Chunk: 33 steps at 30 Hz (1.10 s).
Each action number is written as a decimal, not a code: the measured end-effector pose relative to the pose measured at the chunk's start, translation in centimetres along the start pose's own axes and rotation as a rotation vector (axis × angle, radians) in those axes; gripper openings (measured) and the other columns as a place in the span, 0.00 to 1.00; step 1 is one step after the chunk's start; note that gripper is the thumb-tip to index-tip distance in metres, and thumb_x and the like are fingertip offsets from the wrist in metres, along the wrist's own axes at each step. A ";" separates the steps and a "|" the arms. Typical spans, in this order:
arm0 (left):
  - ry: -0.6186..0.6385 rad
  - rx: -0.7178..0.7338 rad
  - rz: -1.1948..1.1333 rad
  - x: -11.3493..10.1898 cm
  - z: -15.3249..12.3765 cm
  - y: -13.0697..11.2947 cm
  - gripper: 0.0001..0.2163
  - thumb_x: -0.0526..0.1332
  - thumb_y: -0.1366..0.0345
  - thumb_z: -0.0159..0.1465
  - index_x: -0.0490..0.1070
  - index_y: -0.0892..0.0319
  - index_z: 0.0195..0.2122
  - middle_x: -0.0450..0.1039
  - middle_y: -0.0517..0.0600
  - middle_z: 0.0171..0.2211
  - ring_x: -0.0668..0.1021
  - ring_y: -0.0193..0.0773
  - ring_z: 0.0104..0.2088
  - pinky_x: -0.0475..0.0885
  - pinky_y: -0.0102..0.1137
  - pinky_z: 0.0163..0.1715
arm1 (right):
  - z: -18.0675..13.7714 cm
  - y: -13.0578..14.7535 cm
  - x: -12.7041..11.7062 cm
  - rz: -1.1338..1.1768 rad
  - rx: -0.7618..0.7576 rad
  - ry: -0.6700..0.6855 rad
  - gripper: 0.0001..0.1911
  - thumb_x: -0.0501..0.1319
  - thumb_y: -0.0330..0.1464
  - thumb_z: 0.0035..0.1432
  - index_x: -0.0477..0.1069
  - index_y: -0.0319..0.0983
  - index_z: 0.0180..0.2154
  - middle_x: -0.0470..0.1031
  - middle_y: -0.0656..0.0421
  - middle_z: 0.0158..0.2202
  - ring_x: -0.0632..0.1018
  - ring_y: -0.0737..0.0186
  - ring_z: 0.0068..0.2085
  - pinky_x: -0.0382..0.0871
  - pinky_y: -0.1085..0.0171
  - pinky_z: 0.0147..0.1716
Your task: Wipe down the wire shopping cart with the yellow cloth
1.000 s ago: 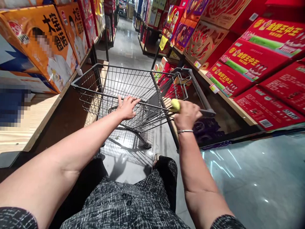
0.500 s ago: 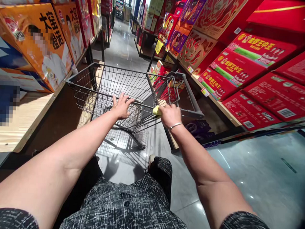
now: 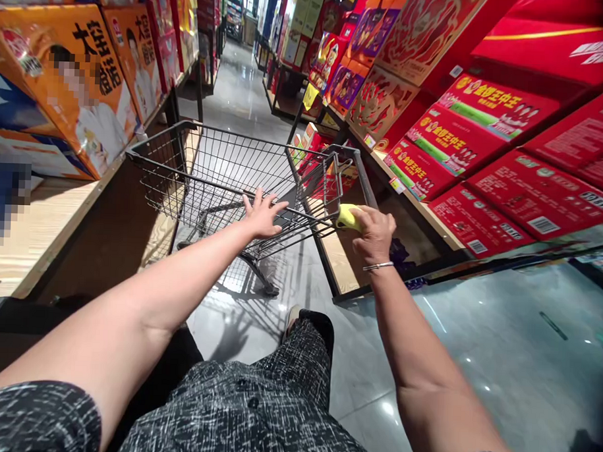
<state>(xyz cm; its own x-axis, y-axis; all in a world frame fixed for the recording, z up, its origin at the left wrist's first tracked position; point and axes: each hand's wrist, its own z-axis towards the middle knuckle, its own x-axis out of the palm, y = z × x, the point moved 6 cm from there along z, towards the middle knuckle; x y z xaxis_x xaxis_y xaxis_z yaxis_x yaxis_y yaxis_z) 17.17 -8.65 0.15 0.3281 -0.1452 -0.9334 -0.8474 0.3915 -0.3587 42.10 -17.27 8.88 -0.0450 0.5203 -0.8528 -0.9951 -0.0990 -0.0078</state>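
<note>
Bright, even store light falls from overhead. The glossy floor (image 3: 475, 337) throws it back: small white glints near right, and a broad pale sheen down the aisle, whose far end is washed out. Under the cart (image 3: 219, 164) lies a soft mesh shadow, with a patch of glare inside it. The red boxes (image 3: 530, 194) on the right are strongly lit and saturated, while the space under the left shelf (image 3: 44, 243) is dark. The wide lens bends shelves and boxes outward toward the edges, and the right corners fade to black. The near clothing (image 3: 255, 409) is sharp, but print on far boxes cannot be read. Two patches on the left are pixelated.
</note>
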 end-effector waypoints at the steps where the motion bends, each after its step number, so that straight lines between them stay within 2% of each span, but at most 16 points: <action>1: -0.024 0.022 -0.017 0.4 0.0 -1.2 0.34 0.63 0.53 0.61 0.55 0.43 0.68 0.42 0.51 0.72 0.31 0.65 0.70 0.29 0.69 0.61 | -0.1 1.0 0.8 -0.028 -0.035 -0.004 0.26 0.57 0.25 0.54 0.73 0.50 0.53 0.74 0.55 0.54 0.69 0.49 0.55 0.51 0.39 0.59; 4: -0.071 0.040 -0.071 1.1 0.1 -3.3 0.31 0.64 0.55 0.60 0.60 0.45 0.65 0.47 0.53 0.71 0.31 0.66 0.70 0.31 0.69 0.62 | 0.2 4.2 2.9 -0.075 -0.224 0.052 0.22 0.57 0.26 0.59 0.73 0.52 0.51 0.74 0.57 0.56 0.66 0.51 0.60 0.45 0.39 0.62; 7: -0.066 0.045 -0.104 1.1 0.2 -3.4 0.29 0.64 0.60 0.60 0.61 0.45 0.64 0.48 0.53 0.70 0.32 0.65 0.70 0.33 0.68 0.62 | 1.1 5.2 3.1 -0.062 -0.354 0.136 0.21 0.56 0.26 0.61 0.74 0.50 0.52 0.73 0.57 0.57 0.67 0.52 0.58 0.51 0.46 0.59; 9: -0.056 0.057 -0.113 1.0 0.1 -3.2 0.29 0.63 0.63 0.60 0.61 0.45 0.64 0.49 0.52 0.70 0.32 0.65 0.70 0.34 0.68 0.63 | 2.0 4.2 2.0 -0.023 -0.325 0.177 0.22 0.56 0.26 0.59 0.73 0.47 0.53 0.74 0.55 0.56 0.71 0.54 0.53 0.59 0.53 0.54; 11: -0.070 0.059 -0.121 0.9 0.1 -3.1 0.29 0.62 0.64 0.60 0.61 0.46 0.64 0.49 0.52 0.69 0.32 0.64 0.70 0.34 0.68 0.63 | 2.8 2.3 0.5 0.054 -0.227 0.208 0.23 0.56 0.26 0.56 0.72 0.44 0.53 0.77 0.54 0.50 0.75 0.55 0.46 0.63 0.58 0.47; 14: -0.091 0.054 -0.128 1.2 0.1 -3.2 0.29 0.62 0.65 0.60 0.62 0.47 0.63 0.50 0.53 0.69 0.32 0.64 0.70 0.33 0.67 0.63 | 3.6 -0.1 -0.9 0.163 -0.055 0.252 0.21 0.57 0.29 0.53 0.72 0.44 0.50 0.80 0.57 0.40 0.76 0.57 0.38 0.65 0.63 0.38; 17: -0.094 0.062 -0.144 1.6 0.0 -3.4 0.29 0.62 0.66 0.59 0.62 0.46 0.63 0.49 0.53 0.69 0.32 0.64 0.70 0.33 0.68 0.63 | 3.7 -0.9 -1.0 0.152 0.061 0.298 0.19 0.57 0.31 0.52 0.71 0.44 0.47 0.79 0.58 0.36 0.76 0.57 0.35 0.62 0.65 0.33; 22: -0.108 0.075 -0.153 1.7 -0.7 -2.8 0.27 0.63 0.66 0.59 0.64 0.46 0.61 0.48 0.53 0.69 0.32 0.64 0.70 0.33 0.68 0.63 | 2.8 0.7 -1.5 0.184 0.132 0.287 0.18 0.58 0.33 0.51 0.71 0.46 0.45 0.78 0.60 0.32 0.76 0.57 0.32 0.61 0.66 0.30; 26: -0.103 0.069 -0.130 1.2 -1.5 -1.4 0.26 0.63 0.65 0.59 0.65 0.46 0.59 0.48 0.52 0.69 0.31 0.63 0.70 0.33 0.68 0.63 | 1.3 2.5 -2.6 0.261 0.140 0.283 0.18 0.59 0.34 0.51 0.71 0.47 0.46 0.78 0.61 0.33 0.77 0.58 0.33 0.63 0.66 0.31; 30: -0.082 0.091 -0.082 0.3 -2.4 0.3 0.26 0.63 0.63 0.59 0.65 0.46 0.60 0.48 0.51 0.70 0.33 0.61 0.71 0.35 0.65 0.64 | 0.5 4.5 -2.6 0.497 0.102 0.336 0.19 0.60 0.33 0.51 0.69 0.46 0.48 0.77 0.62 0.37 0.77 0.61 0.36 0.67 0.66 0.36; 33: -0.048 0.093 -0.062 -0.4 -3.1 1.5 0.26 0.63 0.61 0.59 0.65 0.45 0.60 0.48 0.50 0.71 0.36 0.61 0.71 0.37 0.65 0.64 | 1.2 6.2 -2.9 0.645 0.063 0.367 0.21 0.60 0.31 0.49 0.69 0.44 0.47 0.77 0.62 0.38 0.76 0.62 0.37 0.68 0.65 0.37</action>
<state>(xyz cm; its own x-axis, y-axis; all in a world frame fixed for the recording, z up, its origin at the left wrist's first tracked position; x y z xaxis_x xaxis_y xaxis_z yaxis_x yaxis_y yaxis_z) 14.49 -10.85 -0.06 0.3997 -0.1288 -0.9075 -0.7834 0.4661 -0.4112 35.94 -18.42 11.96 -0.6003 0.0577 -0.7977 -0.7848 -0.2348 0.5736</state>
